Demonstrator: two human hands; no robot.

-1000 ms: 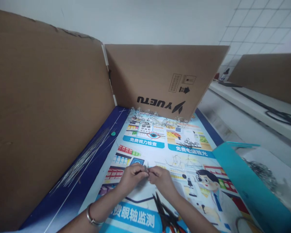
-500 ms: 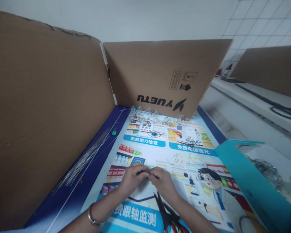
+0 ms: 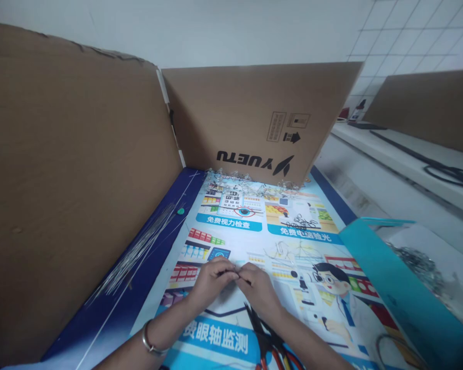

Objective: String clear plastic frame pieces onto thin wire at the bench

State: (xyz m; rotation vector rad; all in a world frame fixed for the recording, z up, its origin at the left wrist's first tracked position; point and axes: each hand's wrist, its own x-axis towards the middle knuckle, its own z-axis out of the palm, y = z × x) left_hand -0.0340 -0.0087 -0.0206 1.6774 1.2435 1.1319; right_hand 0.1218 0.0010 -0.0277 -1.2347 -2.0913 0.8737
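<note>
My left hand (image 3: pixel 211 280) and my right hand (image 3: pixel 259 285) meet fingertip to fingertip low over a printed poster (image 3: pixel 231 241) that covers the table. Both pinch a small thin metal piece between them; it is too small to name. A silver bangle (image 3: pixel 148 343) is on my left wrist. Pliers with red handles (image 3: pixel 268 339) lie on the poster just under my right wrist. A few bent wire pieces (image 3: pixel 283 254) lie just beyond my hands.
Cardboard walls stand at the left (image 3: pixel 73 174) and at the back (image 3: pixel 254 123). A bundle of straight wires (image 3: pixel 139 252) lies along the left wall. A pile of small dark rings (image 3: pixel 301 222) sits further back. A teal box (image 3: pixel 393 288) with metal parts stands at the right.
My hands have stayed together at the same spot, fingers working slightly. The view has shifted a little, showing more of the pliers' red handles.
</note>
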